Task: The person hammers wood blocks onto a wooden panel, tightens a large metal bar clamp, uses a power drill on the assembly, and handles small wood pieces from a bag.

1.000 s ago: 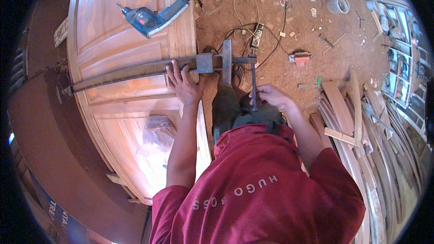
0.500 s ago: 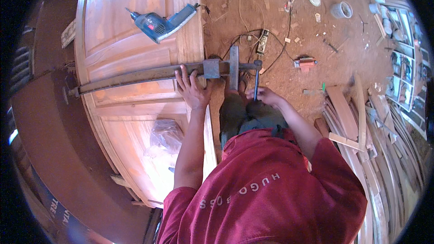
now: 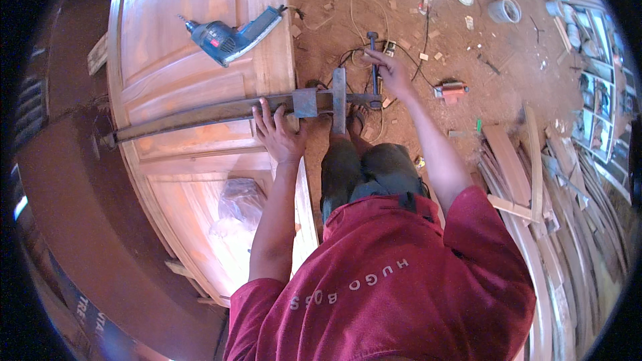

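A long metal bar clamp (image 3: 214, 117) lies across a panelled wooden door (image 3: 257, 50), its screw end sticking out past the door's right edge. My left hand (image 3: 284, 140) rests on the bar with fingers spread, just left of the clamp's square metal block (image 3: 305, 103). Out beyond the upright clamp jaw (image 3: 339, 100), my right hand (image 3: 396, 79) has its fingers closed over the thin clamp handle (image 3: 373, 70), which points away from me. Part of that grip is hidden behind the hand.
A blue corded drill (image 3: 231, 37) and a clear plastic bag (image 3: 244, 200) lie on the door. Cables and a power strip (image 3: 390, 49) lie on the dirt floor, near an orange tool (image 3: 452, 91). Wooden strips (image 3: 528, 180) are piled at right; a white bucket (image 3: 505, 11) stands farther off.
My right hand has moved away from me, from beside my legs to beyond the screw. The handle has swung from pointing toward me to pointing away. My left hand stays on the bar.
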`<state>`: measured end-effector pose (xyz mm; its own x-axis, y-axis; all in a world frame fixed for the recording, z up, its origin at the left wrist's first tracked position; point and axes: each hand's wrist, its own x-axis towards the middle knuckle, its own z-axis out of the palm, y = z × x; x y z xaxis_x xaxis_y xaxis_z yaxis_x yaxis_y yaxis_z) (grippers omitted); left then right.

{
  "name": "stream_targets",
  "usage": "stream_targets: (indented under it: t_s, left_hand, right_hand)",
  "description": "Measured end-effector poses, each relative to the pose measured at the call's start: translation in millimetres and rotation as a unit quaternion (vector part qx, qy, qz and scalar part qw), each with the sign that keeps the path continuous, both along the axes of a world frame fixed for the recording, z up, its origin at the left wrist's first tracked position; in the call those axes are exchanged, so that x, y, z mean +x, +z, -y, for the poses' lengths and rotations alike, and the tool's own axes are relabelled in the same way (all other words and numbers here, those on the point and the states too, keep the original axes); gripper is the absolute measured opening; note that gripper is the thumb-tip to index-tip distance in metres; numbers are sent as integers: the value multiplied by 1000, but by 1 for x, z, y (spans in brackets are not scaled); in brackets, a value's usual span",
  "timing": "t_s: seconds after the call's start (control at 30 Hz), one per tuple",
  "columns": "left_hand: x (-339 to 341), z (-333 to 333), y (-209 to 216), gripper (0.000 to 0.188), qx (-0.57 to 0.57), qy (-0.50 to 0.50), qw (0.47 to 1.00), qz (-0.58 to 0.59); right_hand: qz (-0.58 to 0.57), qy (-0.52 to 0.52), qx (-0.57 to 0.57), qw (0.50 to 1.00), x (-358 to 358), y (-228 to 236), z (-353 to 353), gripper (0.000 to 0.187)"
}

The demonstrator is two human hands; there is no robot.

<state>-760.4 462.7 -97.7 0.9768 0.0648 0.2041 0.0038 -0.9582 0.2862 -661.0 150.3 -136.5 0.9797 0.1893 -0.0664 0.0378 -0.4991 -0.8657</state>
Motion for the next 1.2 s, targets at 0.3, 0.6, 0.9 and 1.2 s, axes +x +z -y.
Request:
stream_targets:
  t_s: [0.3,0.6,0.9,1.2]
  left_hand:
    - [1,-4,6,64,-7,4,999,-45]
    - [-5,-6,14,60,-56,34,996,-62]
    - [-5,-11,19,61,-57,15,996,-68]
    - [-3,-11,23,55,-89,20,991,-97]
  right_hand:
    - [23,8,-165,986,-57,-97,-7,48]
    - [-497,-41,201,843,-196,21,-20,52]
    - [-515,-234,316,762,-74,225,-34,59]
    - [47,-98,-36,993,-83,143,-35,28]
